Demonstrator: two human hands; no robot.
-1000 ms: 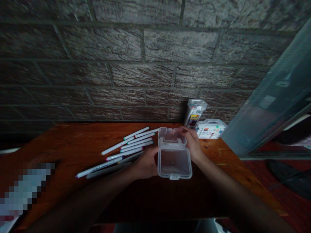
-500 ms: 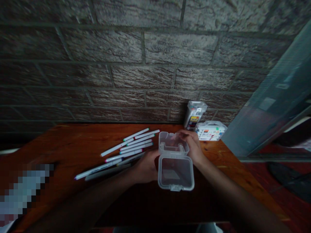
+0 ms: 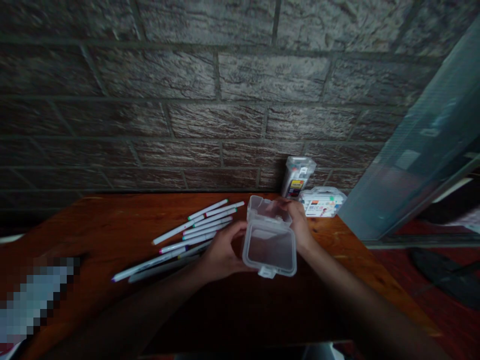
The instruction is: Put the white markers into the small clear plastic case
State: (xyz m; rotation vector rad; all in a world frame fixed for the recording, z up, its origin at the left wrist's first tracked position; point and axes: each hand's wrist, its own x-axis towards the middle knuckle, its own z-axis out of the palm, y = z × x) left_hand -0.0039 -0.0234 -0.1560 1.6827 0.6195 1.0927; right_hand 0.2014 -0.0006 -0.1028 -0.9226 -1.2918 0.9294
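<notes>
Brick wall: it rose behind the wooden table (image 3: 112,215), close along the far edge, in dim light.
Clear case (image 3: 262,206): it stood between the two hands, over the middle of the table; whether its underside touched the wood could not be told.
Lid (image 3: 270,250): it hung open toward the person, and compared with half a second earlier the lid and case had turned slightly, the latch end drawn up from the front.
Left hand (image 3: 221,252): its thumb and forefinger had spread since then into a wide curve, tips at the case's left side, with no firm grip visible.
Right hand (image 3: 300,225): its fingers were bent around the case's right side, holding it.
Meaning: the handling looked like a change of grip, the right hand seeming to bear most of the hold.
Pens (image 3: 207,225): they had stayed put, lying slantwise just beyond the left hand and leaving it little room that way.
Packed containers: a tall one (image 3: 298,177) and a handled one (image 3: 323,202) hemmed in the right hand's far side.
Front edge: wood lay in shadow between it and the lid, offering more room.
</notes>
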